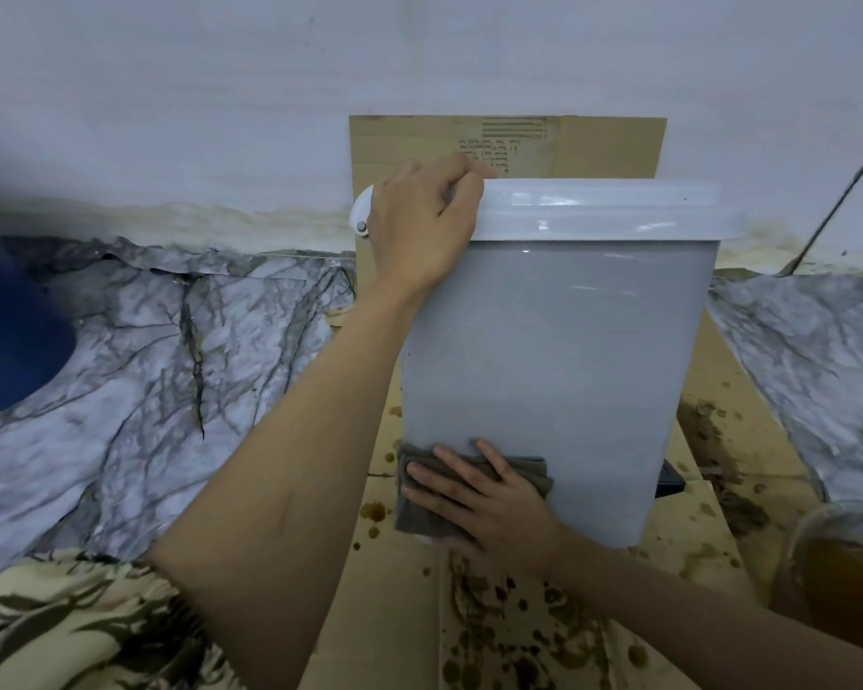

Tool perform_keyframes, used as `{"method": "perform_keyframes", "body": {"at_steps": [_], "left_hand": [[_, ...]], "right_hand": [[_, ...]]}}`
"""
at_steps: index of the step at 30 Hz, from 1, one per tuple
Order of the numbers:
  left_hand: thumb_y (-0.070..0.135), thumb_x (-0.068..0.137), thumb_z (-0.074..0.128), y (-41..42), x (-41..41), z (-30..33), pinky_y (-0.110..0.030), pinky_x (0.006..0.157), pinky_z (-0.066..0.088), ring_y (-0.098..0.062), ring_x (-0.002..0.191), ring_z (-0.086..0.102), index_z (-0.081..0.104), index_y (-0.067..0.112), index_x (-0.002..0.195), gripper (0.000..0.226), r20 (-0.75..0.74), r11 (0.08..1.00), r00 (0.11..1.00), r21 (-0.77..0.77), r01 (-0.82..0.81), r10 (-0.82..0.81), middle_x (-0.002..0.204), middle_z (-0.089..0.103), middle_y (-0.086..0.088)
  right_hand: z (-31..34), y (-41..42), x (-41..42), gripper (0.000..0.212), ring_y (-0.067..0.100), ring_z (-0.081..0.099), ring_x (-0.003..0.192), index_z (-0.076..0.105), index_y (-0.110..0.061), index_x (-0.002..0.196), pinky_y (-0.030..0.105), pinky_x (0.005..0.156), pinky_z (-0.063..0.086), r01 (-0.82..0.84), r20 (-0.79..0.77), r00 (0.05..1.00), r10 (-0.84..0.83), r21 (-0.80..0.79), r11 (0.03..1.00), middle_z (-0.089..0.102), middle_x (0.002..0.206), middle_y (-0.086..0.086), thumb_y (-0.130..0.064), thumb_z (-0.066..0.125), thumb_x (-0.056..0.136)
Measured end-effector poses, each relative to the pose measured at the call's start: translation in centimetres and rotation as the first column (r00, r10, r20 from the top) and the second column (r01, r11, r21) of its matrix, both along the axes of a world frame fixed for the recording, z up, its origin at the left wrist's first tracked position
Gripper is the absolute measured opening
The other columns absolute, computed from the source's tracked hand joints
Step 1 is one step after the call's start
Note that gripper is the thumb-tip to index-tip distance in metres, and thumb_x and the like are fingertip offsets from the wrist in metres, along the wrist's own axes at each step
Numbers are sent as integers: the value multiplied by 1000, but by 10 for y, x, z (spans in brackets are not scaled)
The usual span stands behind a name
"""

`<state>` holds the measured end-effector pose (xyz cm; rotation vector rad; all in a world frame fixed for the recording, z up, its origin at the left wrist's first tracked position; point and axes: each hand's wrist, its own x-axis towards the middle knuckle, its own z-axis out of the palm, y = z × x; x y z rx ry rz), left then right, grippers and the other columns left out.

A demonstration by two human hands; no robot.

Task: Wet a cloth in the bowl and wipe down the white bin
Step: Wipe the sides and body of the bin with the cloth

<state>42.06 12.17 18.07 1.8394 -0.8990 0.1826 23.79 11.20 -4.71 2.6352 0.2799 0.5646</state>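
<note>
So the white bin [559, 351] sits right in the centre of the frame, upright on a stained sheet of cardboard [404, 615], lid [594, 209] closed. The wiping step looks to be underway: the grey cloth [419, 510] is flat against the lower left of the bin's front face, down near the base, with the right hand [484, 495] on top of it, fingers straight and spread, pressing rather than pinching. The left hand [419, 226] is up at the top left corner of the bin, fingers curled over the edge of the lid to steady it.

I'd guess the wetting part is already done. Can't actually tell from here if the cloth is damp, though. Most of the front face above the cloth is still to cover, so the next move probably calls for sweeping up or across while the top hand keeps the bin from tipping or sliding on the cardboard.

Around it: the bowl [838, 565] with brownish liquid is at the lower right edge, close to the right forearm, so a careless elbow could knock it. A dark pedal [671, 483] pokes out at the bin's lower right. Another piece of cardboard [609, 146] leans on the wall behind. Marble-pattern floor [170, 351] on both sides, something blue [6, 321] at the far left.
</note>
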Motion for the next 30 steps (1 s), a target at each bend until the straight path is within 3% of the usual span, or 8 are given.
{"method": "perform_keyframes", "body": {"at_steps": [4, 9, 13, 15, 17, 21, 26, 30], "left_hand": [[32, 81, 37, 2, -2, -1, -29, 87, 40, 3, 76, 43, 73, 38, 92, 38, 13, 1000, 1000, -10, 1, -1, 76, 63, 19], [31, 83, 34, 3, -1, 2, -30, 90, 40, 2, 78, 43, 73, 37, 93, 41, 18, 999, 999, -9, 39, -38, 91, 69, 20], [31, 86, 31, 4, 2, 4, -18, 80, 33, 14, 80, 46, 73, 40, 89, 44, -44, 996, 995, -10, 84, -84, 77, 56, 38], [31, 87, 28, 7, 3, 5, -12, 80, 30, 22, 83, 44, 70, 46, 83, 45, -73, 994, 991, -10, 110, -110, 73, 52, 44], [31, 87, 25, 9, 2, 6, -10, 80, 30, 20, 85, 45, 68, 47, 82, 46, -96, 992, 988, -13, 123, -124, 74, 53, 46], [34, 84, 21, 9, 0, 9, -9, 79, 30, 14, 88, 48, 71, 43, 81, 51, -200, 990, 970, -18, 140, -141, 77, 58, 44], [32, 84, 20, 4, -2, 9, -22, 84, 33, -2, 91, 50, 72, 39, 88, 53, -129, 992, 984, 5, 128, -126, 89, 65, 29], [28, 85, 19, 3, 4, 4, -29, 91, 37, -11, 101, 53, 72, 29, 99, 56, -54, 993, 992, 22, 114, -112, 105, 69, 15]], "right_hand": [[55, -4, 27, 56, 28, 18, 143, 32, -21, 145, 52, 116, 1, 107, 223, 966, -128, 100, 989, 25, 153, -3, -21, 45, 90], [118, -10, 84, 46, 29, 48, 130, 53, -10, 133, 45, 111, 22, 213, 435, 854, -286, 209, 954, 55, 137, 7, -6, 44, 88], [72, 5, 54, 61, 28, 40, 135, 47, -15, 139, 44, 115, 16, 67, 46, 997, -62, -118, 991, 47, 144, 7, -18, 58, 78], [42, 9, 22, 79, 25, 30, 141, 32, -20, 146, 48, 117, 5, -40, -275, 959, -65, -360, 932, 36, 152, 4, -39, 65, 76], [27, 7, -2, 81, 20, 29, 142, 27, -24, 147, 49, 117, -2, -79, -336, 939, -72, -416, 906, 32, 154, -2, -47, 62, 77], [41, -9, -15, 85, 16, 29, 139, 26, -23, 143, 41, 117, 2, 83, -129, 985, -111, -205, 975, 28, 150, -3, -37, 69, 71], [119, -36, 34, 57, 27, 37, 137, 40, -16, 142, 39, 113, 22, 274, 301, 887, -351, 270, 923, 41, 147, 6, -1, 36, 88], [146, -28, 78, 55, 30, 39, 135, 46, -13, 139, 41, 112, 22, 199, 315, 903, -293, 297, 934, 45, 145, 8, -4, 37, 86]]}}
